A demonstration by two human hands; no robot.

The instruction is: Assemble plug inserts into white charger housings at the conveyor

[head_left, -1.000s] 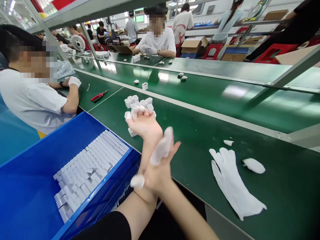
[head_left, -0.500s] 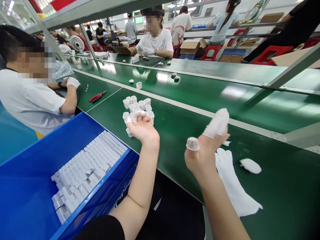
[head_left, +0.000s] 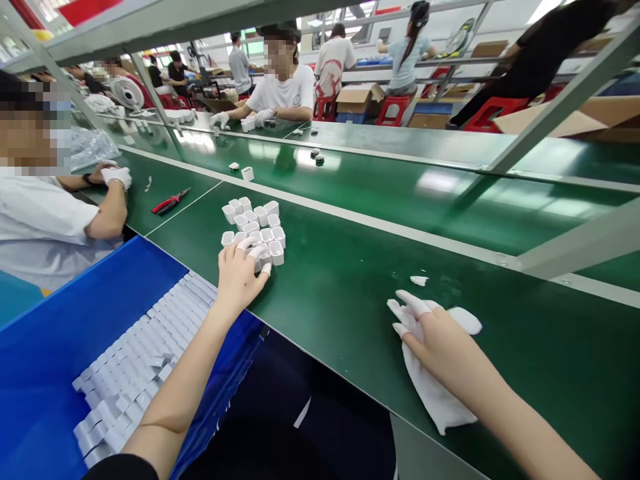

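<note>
White finger cots cover the fingertips of both hands. My left hand [head_left: 241,275] reaches over the near edge of a cluster of small white plastic cups [head_left: 273,208], fingers apart and bent down at the cups. Whether it touches one is hard to tell. My right hand [head_left: 434,330] lies palm down over a white cloth glove [head_left: 433,393], its fingers spread and resting on or just above the fabric. Partly hidden behind that hand is a white oval piece [head_left: 466,320]. A small white scrap [head_left: 419,281] lies beyond the fingers.
At lower left, a blue bin [head_left: 145,267] holds rows of white plastic parts [head_left: 150,353]. Red-handled pliers [head_left: 171,201] lie farther along the green bench [head_left: 330,320]. Co-workers sit at left and across. A metal post [head_left: 555,113] slants at right.
My left hand has turned palm down and moved left to the cups' near side. My right hand has come down onto the glove. The view has shifted right.
</note>
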